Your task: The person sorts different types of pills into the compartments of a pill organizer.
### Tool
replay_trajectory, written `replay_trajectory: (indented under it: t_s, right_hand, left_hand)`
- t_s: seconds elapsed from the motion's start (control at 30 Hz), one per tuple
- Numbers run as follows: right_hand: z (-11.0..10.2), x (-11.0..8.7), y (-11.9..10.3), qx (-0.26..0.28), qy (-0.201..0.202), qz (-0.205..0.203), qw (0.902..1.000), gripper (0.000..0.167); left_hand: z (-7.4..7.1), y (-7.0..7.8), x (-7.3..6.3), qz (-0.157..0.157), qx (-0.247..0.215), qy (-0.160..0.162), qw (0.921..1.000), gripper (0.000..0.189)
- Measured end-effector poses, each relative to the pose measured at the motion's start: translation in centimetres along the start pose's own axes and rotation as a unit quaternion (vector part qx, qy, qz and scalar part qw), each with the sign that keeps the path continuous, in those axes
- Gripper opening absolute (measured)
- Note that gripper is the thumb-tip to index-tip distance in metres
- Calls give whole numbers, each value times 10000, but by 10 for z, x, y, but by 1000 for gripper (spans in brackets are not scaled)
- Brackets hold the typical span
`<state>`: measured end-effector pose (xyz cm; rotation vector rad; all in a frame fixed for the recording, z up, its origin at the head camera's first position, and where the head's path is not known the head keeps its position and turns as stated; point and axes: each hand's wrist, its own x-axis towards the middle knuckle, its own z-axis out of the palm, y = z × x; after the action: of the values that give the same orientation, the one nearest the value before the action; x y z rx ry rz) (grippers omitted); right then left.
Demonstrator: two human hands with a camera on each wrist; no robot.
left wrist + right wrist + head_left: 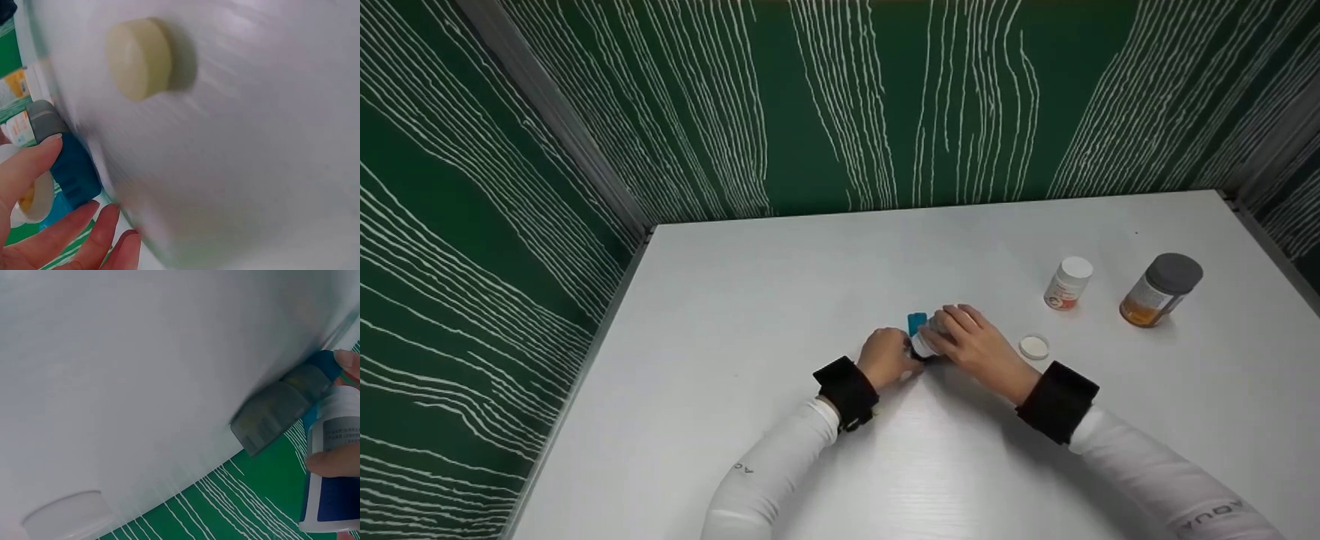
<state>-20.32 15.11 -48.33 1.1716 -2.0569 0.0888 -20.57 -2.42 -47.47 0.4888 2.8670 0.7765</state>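
Note:
My left hand holds a small blue and grey case, which looks like a pill box, at the middle of the table; a blue part shows beyond the fingers. In the left wrist view the thumb lies on the case and the fingers sit beneath. My right hand grips a white pill bottle with a dark blue label, tilted with its mouth toward the case. Yellowish contents show inside the mouth in the left wrist view. How far the case stands open is partly hidden by the hands.
A round white cap lies right of my right hand. Farther right stand a white bottle with an orange-red label and a larger grey-lidded jar. A cream cap lies on the white table. Green patterned walls border it.

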Motion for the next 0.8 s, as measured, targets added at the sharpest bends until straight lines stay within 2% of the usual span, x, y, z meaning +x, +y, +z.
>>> replay_trajectory:
  t_s: [0.23,0.33,0.47,0.57,0.63,0.7,0.77,0.8]
  right_hand:
    - [0,-1,-1,-152,91,-85,9998,35]
    - [0,-3,0,-151,76,-4,9999,34]
    - [1,-7,2,-22,-49,339,9994,34]
    - [2,-10,1,351,-224,799,9959,42]
    - [2,-13,1,720,-405,1208,9892,51]
    - [0,-15,0,1211,-595,1655,9769,58]
    - [-3,-15,0,1794,-746,2147,9571,62]
    - [-4,-15,0,2118,-811,2401,9439,63]
  left_hand:
    - [1,0,-1,39,21,63,10000,19]
    - [0,1,-1,11,2,82,10000,20]
    - [0,1,-1,-45,-17,54,10000,20]
    - [0,1,-1,-71,29,11,10000,20]
    - [0,0,-1,-83,81,-30,9999,21]
    - [1,0,0,-89,117,-55,9999,21]
    - [2,-1,0,-83,144,-64,9998,22]
    - [2,-2,0,-80,132,-53,9999,22]
